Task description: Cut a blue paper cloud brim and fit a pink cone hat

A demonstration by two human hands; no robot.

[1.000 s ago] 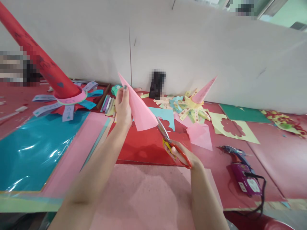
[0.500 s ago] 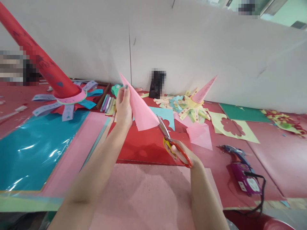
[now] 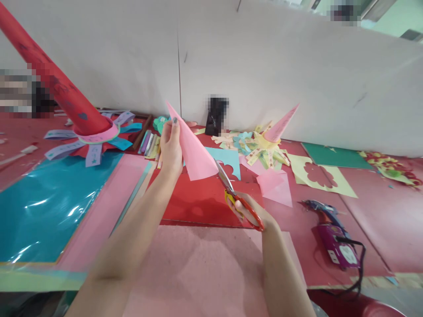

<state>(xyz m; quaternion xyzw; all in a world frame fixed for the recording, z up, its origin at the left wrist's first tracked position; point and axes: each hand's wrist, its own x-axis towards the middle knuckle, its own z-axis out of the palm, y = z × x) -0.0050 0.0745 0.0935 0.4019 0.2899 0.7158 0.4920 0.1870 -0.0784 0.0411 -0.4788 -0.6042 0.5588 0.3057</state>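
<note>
My left hand (image 3: 170,149) is raised over the table and pinches a folded pink paper triangle (image 3: 193,149) along its left edge, with the point upward. My right hand (image 3: 251,212) grips red-and-yellow-handled scissors (image 3: 235,197). Their blades reach up to the paper's lower right corner. Below my arms lies a large pink sheet (image 3: 205,273) on the red table (image 3: 380,211).
A big red cone with paper strips (image 3: 82,125) stands at the left, above a teal sheet (image 3: 42,207). A small pink cone with cutouts (image 3: 269,141), a loose pink scrap (image 3: 276,187), a yellow sheet (image 3: 317,176), a green sheet (image 3: 333,156) and a purple glue gun (image 3: 333,240) lie on the right. A white wall (image 3: 264,66) runs behind.
The pink paper and my left hand have shifted slightly to the right. The scissors stay at the paper's lower right corner.
</note>
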